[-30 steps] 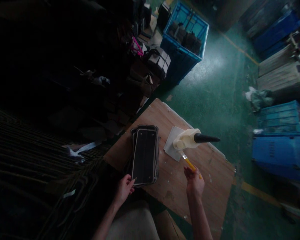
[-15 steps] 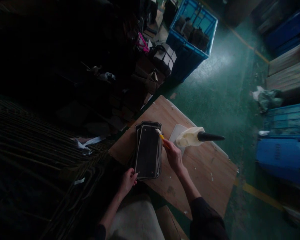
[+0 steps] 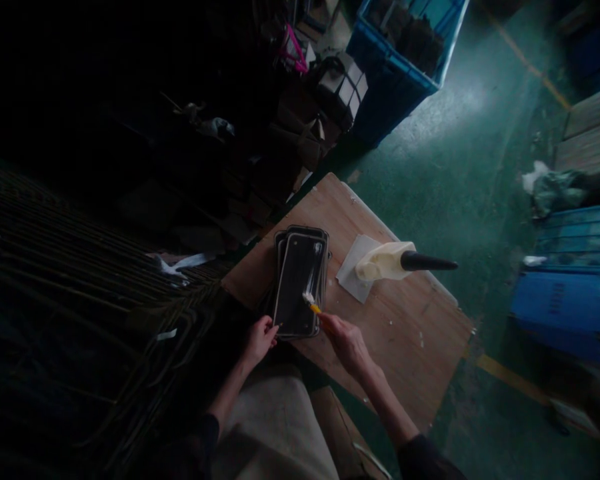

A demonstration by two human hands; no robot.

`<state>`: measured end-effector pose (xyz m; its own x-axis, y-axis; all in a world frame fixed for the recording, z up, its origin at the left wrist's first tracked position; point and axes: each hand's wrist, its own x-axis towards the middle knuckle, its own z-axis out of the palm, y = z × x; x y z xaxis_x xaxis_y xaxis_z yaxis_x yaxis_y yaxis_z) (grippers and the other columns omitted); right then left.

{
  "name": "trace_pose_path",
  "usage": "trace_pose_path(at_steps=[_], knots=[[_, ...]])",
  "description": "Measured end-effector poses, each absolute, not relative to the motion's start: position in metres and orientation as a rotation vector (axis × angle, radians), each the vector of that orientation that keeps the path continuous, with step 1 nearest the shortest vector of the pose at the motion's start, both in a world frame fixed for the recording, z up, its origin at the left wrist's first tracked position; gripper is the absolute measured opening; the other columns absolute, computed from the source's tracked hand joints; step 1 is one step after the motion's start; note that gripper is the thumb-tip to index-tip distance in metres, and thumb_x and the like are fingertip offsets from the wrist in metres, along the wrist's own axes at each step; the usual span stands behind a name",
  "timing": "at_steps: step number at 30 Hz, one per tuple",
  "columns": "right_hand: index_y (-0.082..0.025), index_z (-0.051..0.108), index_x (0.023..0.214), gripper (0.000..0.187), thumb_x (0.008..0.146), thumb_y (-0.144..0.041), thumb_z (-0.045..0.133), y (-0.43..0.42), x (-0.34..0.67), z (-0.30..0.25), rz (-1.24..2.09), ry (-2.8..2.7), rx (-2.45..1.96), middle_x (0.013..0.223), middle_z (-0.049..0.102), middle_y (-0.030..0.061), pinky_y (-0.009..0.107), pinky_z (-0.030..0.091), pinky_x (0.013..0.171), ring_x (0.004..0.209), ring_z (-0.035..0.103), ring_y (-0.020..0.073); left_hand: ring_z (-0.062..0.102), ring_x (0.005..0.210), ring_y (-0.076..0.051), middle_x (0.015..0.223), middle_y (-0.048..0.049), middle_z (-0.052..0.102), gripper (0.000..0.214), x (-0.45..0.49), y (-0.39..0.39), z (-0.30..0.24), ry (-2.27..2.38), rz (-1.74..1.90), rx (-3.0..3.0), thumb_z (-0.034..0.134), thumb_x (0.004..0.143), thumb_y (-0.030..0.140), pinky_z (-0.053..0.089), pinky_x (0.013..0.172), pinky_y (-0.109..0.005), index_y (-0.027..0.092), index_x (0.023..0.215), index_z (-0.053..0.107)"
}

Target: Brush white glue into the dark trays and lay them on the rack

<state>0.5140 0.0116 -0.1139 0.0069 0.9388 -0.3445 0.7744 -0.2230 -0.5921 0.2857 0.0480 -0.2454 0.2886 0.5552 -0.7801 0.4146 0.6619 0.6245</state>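
My right hand is closed round the yellow handle of a small brush. The pale brush tip rests on a black rectangular panel with a light rim, which lies on top of a stack of similar panels. A whitish wet streak marks the panel's far right part. At the near left corner, the fingers of my left hand pinch the panel's edge. To the right of the stack, a cream plastic bottle with a long black nozzle lies over a pale square sheet.
The stack sits on a wooden board with small white specks. Dark racks of wire-like rods fill the left. A blue crate with dark contents stands beyond, and blue bins stand at right on the green floor.
My right hand has drawn the brush from the panel's far right corner towards me, and a whitish streak now shows there. The left hand keeps its grip; the view has shifted slightly.
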Motion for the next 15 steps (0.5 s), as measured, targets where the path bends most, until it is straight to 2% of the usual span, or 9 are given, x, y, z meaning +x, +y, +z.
trace_pose_path(at_steps=[4, 8, 12, 15], knots=[[-0.024, 0.056, 0.119, 0.025, 0.098, -0.025, 0.043, -0.025, 0.493, -0.096, 1.251, -1.762, -1.963, 0.096, 0.068, 0.0046, 0.026, 0.052, 0.070, 0.082, 0.067, 0.0179, 0.057, 0.042, -0.010, 0.053, 0.0050, 0.054, 0.018, 0.287, 0.049, -0.244, 1.345, 0.121, 0.886, 0.059, 0.079, 0.031, 0.039, 0.036, -0.015, 0.018, 0.073, 0.048], [-0.023, 0.059, 0.116, 0.024, 0.099, -0.026, 0.043, -0.012, 0.496, -0.094, 1.379, -1.664, -1.935, 0.095, 0.070, 0.0036, 0.024, 0.051, 0.068, 0.080, 0.068, 0.0169, 0.056, 0.041, -0.010, 0.054, 0.0047, 0.054, 0.017, 0.286, 0.048, -0.244, 1.338, 0.131, 0.885, 0.058, 0.079, 0.031, 0.039, 0.036, -0.015, 0.018, 0.073, 0.048], [-0.022, 0.060, 0.114, 0.024, 0.098, -0.030, 0.045, 0.040, 0.521, -0.114, 1.242, -1.653, -1.913, 0.090, 0.070, 0.0030, 0.024, 0.051, 0.067, 0.076, 0.067, 0.0162, 0.056, 0.041, -0.009, 0.054, 0.0044, 0.055, 0.018, 0.286, 0.049, -0.243, 1.320, 0.141, 0.871, 0.058, 0.078, 0.032, 0.039, 0.036, -0.015, 0.018, 0.073, 0.048], [-0.021, 0.059, 0.117, 0.027, 0.098, -0.032, 0.044, 0.083, 0.541, -0.130, 0.986, -1.679, -1.893, 0.099, 0.070, 0.0057, 0.026, 0.053, 0.074, 0.084, 0.068, 0.0173, 0.055, 0.040, -0.009, 0.053, 0.0049, 0.054, 0.017, 0.286, 0.050, -0.242, 1.320, 0.139, 0.859, 0.058, 0.078, 0.030, 0.038, 0.036, -0.015, 0.018, 0.073, 0.047]])
